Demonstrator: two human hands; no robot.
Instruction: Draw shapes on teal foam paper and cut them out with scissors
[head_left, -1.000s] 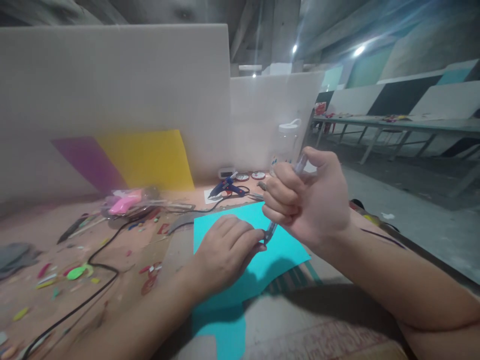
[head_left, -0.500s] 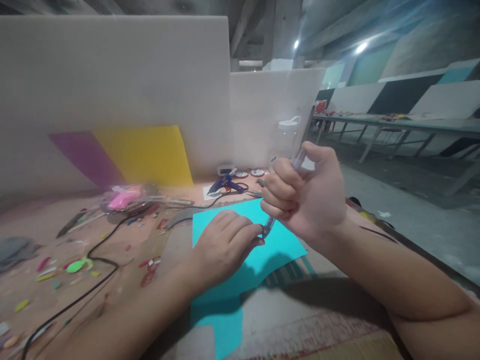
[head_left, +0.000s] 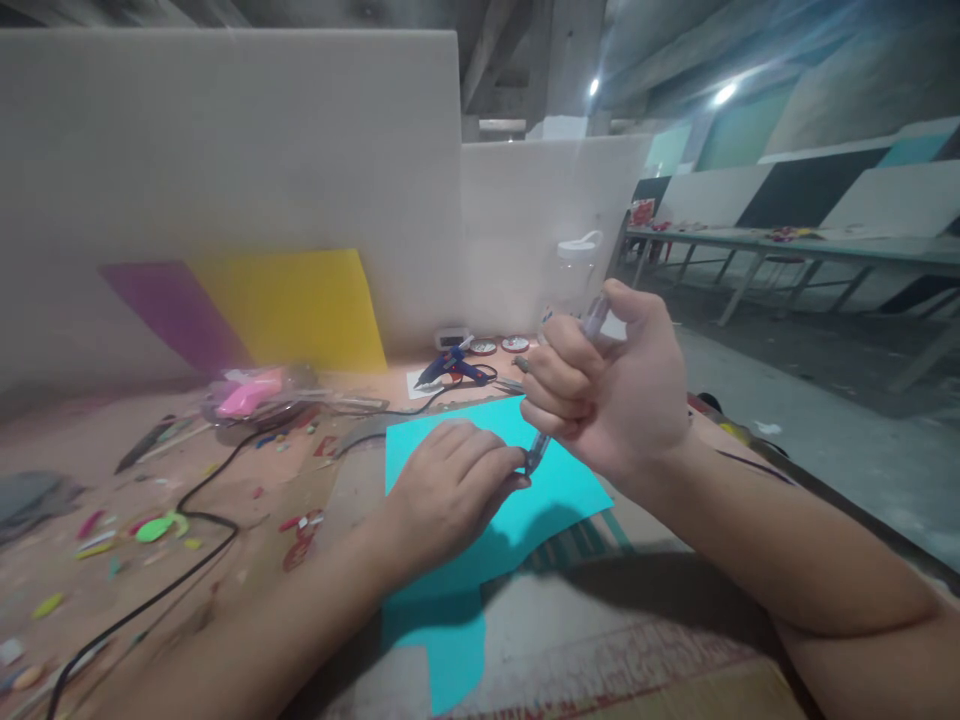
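My right hand (head_left: 611, 385) is a raised fist wrapped round a clear pen (head_left: 538, 452), its thumb on the pen's top end. The pen slants down to the left. The fingertips of my left hand (head_left: 454, 495) pinch the pen's lower tip. Below both hands lies a sheet of turquoise paper (head_left: 442, 600) with an irregular cut edge. It rests on a cardboard sheet (head_left: 600, 640). My left hand hides part of the paper.
A blue glue gun (head_left: 454, 368) stands behind the paper, with its black cord (head_left: 202, 520) running left. A clear bottle (head_left: 574, 270), a pink item (head_left: 251, 392) in plastic, coloured scraps and purple and yellow sheets (head_left: 292, 310) are around. White panels (head_left: 225, 150) rise behind.
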